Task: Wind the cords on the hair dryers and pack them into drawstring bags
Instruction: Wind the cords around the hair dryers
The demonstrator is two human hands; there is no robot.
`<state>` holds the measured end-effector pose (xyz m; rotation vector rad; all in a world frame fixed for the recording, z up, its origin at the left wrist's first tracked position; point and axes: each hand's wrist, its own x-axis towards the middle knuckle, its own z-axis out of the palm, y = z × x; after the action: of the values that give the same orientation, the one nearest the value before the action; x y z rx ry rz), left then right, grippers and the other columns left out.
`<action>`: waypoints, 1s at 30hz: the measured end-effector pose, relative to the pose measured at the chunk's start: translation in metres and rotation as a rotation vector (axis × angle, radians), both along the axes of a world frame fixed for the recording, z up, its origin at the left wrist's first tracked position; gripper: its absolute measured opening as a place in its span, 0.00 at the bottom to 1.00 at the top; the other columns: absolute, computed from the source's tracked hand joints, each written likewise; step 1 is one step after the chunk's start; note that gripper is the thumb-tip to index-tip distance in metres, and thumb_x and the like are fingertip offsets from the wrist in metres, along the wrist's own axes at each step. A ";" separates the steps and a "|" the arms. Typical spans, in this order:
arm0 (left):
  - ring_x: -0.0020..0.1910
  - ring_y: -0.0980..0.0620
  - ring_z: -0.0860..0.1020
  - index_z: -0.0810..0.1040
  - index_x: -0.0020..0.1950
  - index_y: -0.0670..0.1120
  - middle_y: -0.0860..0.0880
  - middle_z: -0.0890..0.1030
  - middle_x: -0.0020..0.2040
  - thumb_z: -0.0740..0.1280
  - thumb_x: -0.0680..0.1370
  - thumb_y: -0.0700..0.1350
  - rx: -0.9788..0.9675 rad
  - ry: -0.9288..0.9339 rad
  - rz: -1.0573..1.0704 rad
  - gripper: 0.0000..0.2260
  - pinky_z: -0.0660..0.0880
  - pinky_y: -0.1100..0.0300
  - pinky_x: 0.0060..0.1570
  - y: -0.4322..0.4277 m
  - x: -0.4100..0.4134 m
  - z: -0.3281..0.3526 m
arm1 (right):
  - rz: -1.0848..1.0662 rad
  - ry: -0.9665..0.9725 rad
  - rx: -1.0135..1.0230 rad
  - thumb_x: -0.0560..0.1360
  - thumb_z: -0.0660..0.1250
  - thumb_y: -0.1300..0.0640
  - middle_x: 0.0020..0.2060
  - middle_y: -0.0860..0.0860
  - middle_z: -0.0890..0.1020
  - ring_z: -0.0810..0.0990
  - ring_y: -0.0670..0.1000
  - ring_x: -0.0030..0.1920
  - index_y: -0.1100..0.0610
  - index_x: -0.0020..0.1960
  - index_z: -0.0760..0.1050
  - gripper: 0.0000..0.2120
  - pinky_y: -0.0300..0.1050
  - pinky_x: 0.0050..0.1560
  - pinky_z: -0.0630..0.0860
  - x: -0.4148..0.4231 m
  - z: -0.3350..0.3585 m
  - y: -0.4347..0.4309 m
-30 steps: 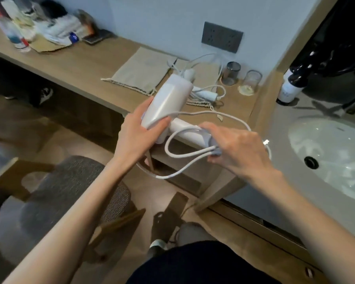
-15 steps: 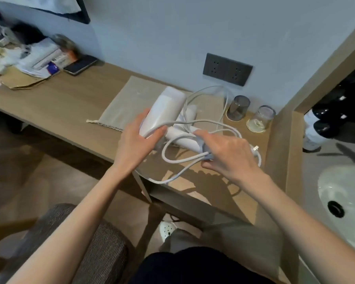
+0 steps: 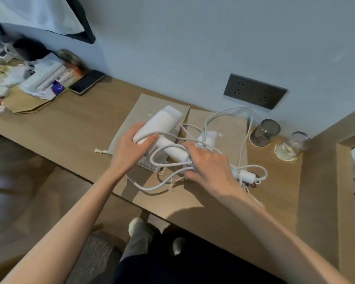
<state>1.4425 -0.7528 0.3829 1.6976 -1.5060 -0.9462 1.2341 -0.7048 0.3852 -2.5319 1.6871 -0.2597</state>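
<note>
Landmark: dark grey wall socket plate [image 3: 254, 92]; all places below are given from it.
Counter: long light-wood counter [image 3: 70, 128], running along the wall beneath the socket plate.
Bags: two flat beige fabric drawstring bags, one [image 3: 131, 117] in front and to the left of the plate, the other [image 3: 230, 128] directly in front of it. Both lie flat on the counter.
Hair dryer: white plastic hair dryer [image 3: 164, 121], at the left bag, in front and to the left of the plate. Whether it rests on the bag cannot be told.
Second dryer: second white hair dryer [image 3: 208, 138], on the right bag in front of the plate, its lead loose.
Left hand: left hand [image 3: 129, 148] grasps the barrel, thumb across one cord strand.
Right hand: right hand [image 3: 209, 167] is curled around gathered cord strands at the handle's end.
Cord: white rubber cord [image 3: 143, 187], in slack uneven loops.
Plug: white plug block [image 3: 247, 176], on the counter in front of the plate, just beyond the right hand.
Axis: the barrel's long axis points its far end toward the wall left of the plate. The handle runs from the barrel toward the right hand.
Step in hand: winding, judged about half done.
Procedure: hold the barrel steady. Lay each turn snug along the handle. Separate the two dryers' leads first, or they may tangle.
</note>
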 end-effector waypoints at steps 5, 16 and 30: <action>0.52 0.58 0.77 0.76 0.62 0.57 0.58 0.80 0.54 0.69 0.74 0.56 0.027 -0.027 -0.066 0.17 0.73 0.62 0.49 -0.053 0.038 -0.028 | -0.130 -0.017 0.123 0.75 0.66 0.49 0.56 0.50 0.77 0.78 0.53 0.51 0.50 0.70 0.56 0.28 0.45 0.41 0.69 0.042 -0.017 -0.034; 0.45 0.67 0.77 0.72 0.57 0.57 0.59 0.78 0.49 0.70 0.74 0.51 0.021 0.099 -0.441 0.14 0.76 0.63 0.42 -0.163 0.123 -0.073 | -0.347 0.040 0.031 0.72 0.70 0.47 0.49 0.51 0.80 0.80 0.56 0.44 0.50 0.69 0.61 0.30 0.44 0.33 0.64 0.142 -0.058 -0.107; 0.61 0.62 0.68 0.60 0.75 0.55 0.50 0.69 0.67 0.52 0.83 0.53 -0.090 -0.064 -0.532 0.20 0.65 0.57 0.62 -0.204 0.128 -0.159 | -0.536 0.042 -0.062 0.63 0.77 0.53 0.47 0.52 0.79 0.78 0.57 0.46 0.54 0.63 0.71 0.31 0.50 0.39 0.74 0.149 -0.143 -0.135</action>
<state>1.5700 -0.9564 0.2235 1.2920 -2.0645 -1.0722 1.3835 -0.8399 0.2420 -2.0804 2.3804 -0.2968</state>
